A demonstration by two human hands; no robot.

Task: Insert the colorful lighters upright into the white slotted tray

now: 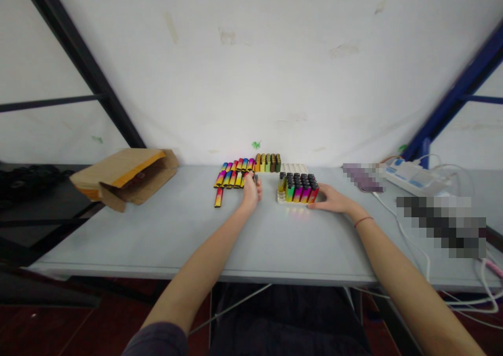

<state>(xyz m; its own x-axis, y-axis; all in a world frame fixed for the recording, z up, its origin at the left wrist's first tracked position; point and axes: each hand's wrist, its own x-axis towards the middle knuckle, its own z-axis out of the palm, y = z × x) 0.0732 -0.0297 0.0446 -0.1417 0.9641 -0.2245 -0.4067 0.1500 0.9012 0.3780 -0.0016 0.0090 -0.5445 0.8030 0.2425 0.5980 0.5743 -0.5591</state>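
Observation:
My left hand (250, 192) is shut on a small dark-topped lighter (255, 178), just right of a flat group of rainbow-coloured lighters (233, 178) lying side by side on the table. One more lighter (218, 197) lies apart at the group's near end. My right hand (330, 199) rests open on the table, its fingertips against the right side of a white lighter tray (293, 168). Several rainbow lighters (297, 188) stand upright in the tray's near part. Behind the flat group stands a row of yellow-to-dark lighters (268, 163).
A brown cardboard mailer (123, 178) with an orange inner edge lies at the table's left end. A white power strip (412, 177) and white cables (408, 246) sit to the right, near two pixelated objects (363, 177) (440, 225). Black and blue frame posts flank a white backdrop.

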